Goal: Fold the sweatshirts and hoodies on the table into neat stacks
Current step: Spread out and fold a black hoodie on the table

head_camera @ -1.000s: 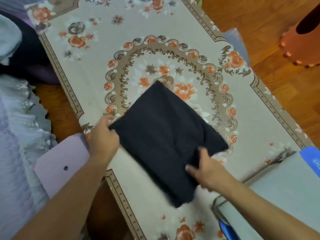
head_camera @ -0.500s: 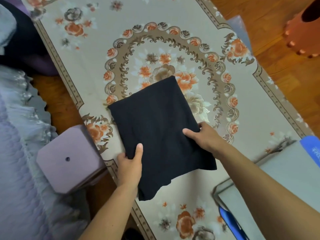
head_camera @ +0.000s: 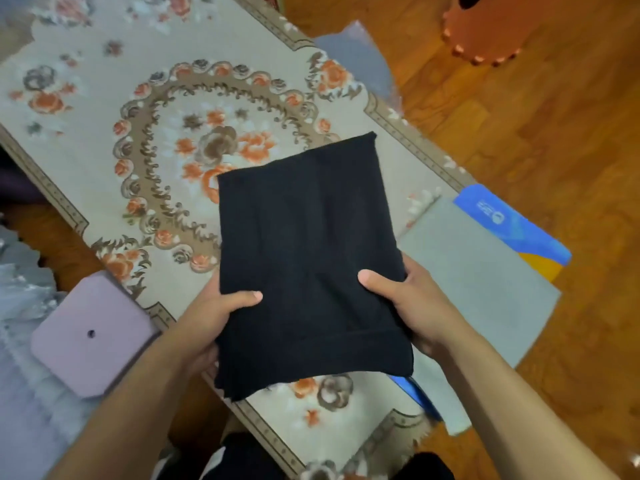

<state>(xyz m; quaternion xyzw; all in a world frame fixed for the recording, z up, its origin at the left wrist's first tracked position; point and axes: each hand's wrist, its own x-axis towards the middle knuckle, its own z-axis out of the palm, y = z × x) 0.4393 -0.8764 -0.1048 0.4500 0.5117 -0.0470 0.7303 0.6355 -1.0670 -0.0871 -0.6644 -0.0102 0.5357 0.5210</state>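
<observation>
From the head view, we grip the folded black sweatshirt (head_camera: 308, 258) at its two side edges: left hand (head_camera: 211, 317) and right hand (head_camera: 412, 306) both closed on it, thumbs on top. It sits over the floral-cloth tabletop (head_camera: 104, 140), whose far half lies bare; a grey folded garment (head_camera: 478, 285) lies just right.

A low table (head_camera: 104, 140) is covered by a cream floral cloth (head_camera: 194, 109) bordered in brown. A grey folded garment (head_camera: 485, 292) is laid on the table's end just beyond the right hand (head_camera: 412, 306), above a blue item. A wooden floor (head_camera: 536, 140) is seen past it.
</observation>
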